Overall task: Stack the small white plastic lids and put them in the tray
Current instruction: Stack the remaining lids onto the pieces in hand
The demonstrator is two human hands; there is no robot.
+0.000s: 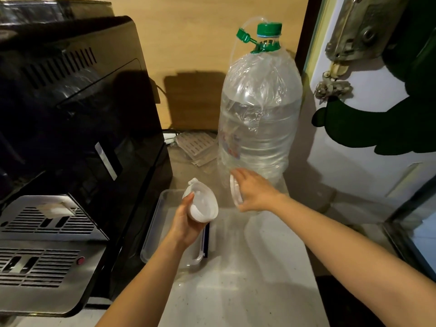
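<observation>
Holding a short stack of white lids point(202, 206), the left hand point(186, 223) has its thumb on the stack's left side and its fingers wrapped underneath; the stack is tilted so its open faces turn toward the camera, and it is raised above the clear plastic tray point(153, 223). Right hand point(253, 192) grips a single white lid point(235, 192) on edge, nearly upright, fingers curled over the top of its rim and thumb below; this lid sits just right of the stack, apart from it, not touching. Tray lies on the pale countertop point(254, 279) near the counter's left edge, hard against the black coffee machine point(77, 128); a clip handle shows at the tray's near right corner, and the tray's contents cannot be made out behind the left forearm. Large clear water bottle point(258, 119) with green cap point(269, 29) stands upright toward the counter's back, directly behind the right hand. Whether the hand touches the bottle cannot be told.
</observation>
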